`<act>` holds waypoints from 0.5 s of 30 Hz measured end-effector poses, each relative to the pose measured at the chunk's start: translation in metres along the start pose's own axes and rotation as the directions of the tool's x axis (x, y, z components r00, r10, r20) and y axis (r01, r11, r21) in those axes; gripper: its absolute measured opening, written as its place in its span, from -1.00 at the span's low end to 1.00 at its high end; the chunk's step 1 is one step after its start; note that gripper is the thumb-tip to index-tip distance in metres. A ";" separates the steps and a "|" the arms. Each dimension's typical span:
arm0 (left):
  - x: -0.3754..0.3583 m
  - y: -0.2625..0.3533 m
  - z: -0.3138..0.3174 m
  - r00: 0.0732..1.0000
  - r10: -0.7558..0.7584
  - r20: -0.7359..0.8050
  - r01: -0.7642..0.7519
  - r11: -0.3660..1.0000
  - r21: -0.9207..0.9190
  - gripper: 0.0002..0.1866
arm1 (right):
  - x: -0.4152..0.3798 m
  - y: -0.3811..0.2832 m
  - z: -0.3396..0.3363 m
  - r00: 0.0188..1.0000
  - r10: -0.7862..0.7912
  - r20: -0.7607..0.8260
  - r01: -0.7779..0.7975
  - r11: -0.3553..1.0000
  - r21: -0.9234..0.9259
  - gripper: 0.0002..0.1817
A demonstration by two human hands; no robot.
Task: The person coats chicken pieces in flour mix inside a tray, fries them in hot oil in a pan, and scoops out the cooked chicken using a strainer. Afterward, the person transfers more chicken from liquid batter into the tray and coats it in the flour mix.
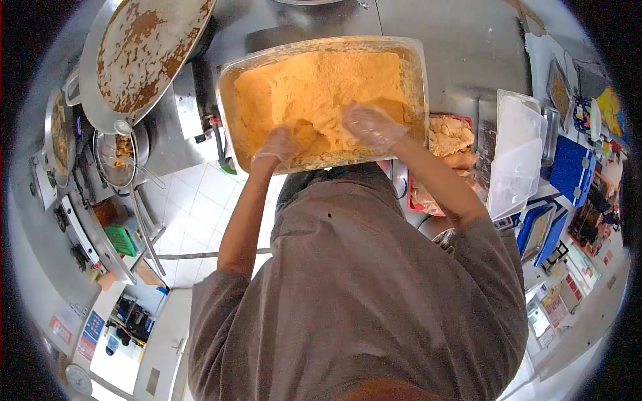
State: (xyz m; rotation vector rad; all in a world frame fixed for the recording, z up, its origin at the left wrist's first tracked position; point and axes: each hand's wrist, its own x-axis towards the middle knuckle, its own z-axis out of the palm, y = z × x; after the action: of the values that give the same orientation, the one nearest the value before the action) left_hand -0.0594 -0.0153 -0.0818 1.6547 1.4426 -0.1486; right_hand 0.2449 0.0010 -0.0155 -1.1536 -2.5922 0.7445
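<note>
A large clear tub of orange breading flour stands on the steel counter in front of me. My left hand, in a clear plastic glove, reaches over the near edge into the flour at the left, its fingers mostly hidden. My right hand, gloved the same way, is in the flour right of the middle and smeared by motion. Between the two hands the flour is heaped and lumpy. I cannot tell whether either hand grips a piece in it.
Right of the tub, a red tray holds flour-coated pieces, beside clear plastic containers. At the upper left stands a big pan of foamy brown liquid. Below it, a wire strainer holds browned bits. Blue crates are farther right.
</note>
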 end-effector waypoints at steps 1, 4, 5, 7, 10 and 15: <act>-0.016 0.021 -0.019 0.999 -0.033 0.005 0.033 0.998 0.047 -0.62 | 0.014 -0.009 -0.005 0.999 -0.048 -0.013 0.047 0.995 -0.089 -0.78; -0.028 0.034 -0.032 0.996 -0.086 -0.014 0.087 0.989 0.120 -0.66 | 0.039 0.010 0.039 0.946 -0.095 0.310 0.154 0.973 -0.171 -0.75; -0.029 0.033 -0.032 0.996 -0.092 -0.023 0.094 0.986 0.135 -0.67 | 0.039 0.011 0.038 0.910 -0.086 0.406 0.161 0.975 -0.156 -0.74; -0.030 0.029 -0.033 0.999 -0.022 -0.042 0.027 0.993 0.113 -0.65 | 0.042 0.015 0.028 0.808 -0.066 0.585 0.173 0.977 -0.128 -0.72; -0.029 0.015 -0.032 0.999 -0.019 -0.032 0.017 0.997 -0.071 -0.64 | 0.010 0.020 0.017 0.898 -0.004 0.440 0.051 0.994 -0.095 -0.71; -0.054 0.041 -0.055 0.924 0.114 -0.364 -0.043 0.979 0.197 -0.67 | -0.047 0.029 0.003 0.995 0.048 -0.089 -0.037 0.992 0.117 -0.75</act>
State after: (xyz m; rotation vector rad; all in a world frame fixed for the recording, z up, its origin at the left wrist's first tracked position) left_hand -0.0659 -0.0134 0.0049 1.9700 1.6806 0.0878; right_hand 0.2937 -0.0189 -0.0324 -1.1833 -2.4235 0.8182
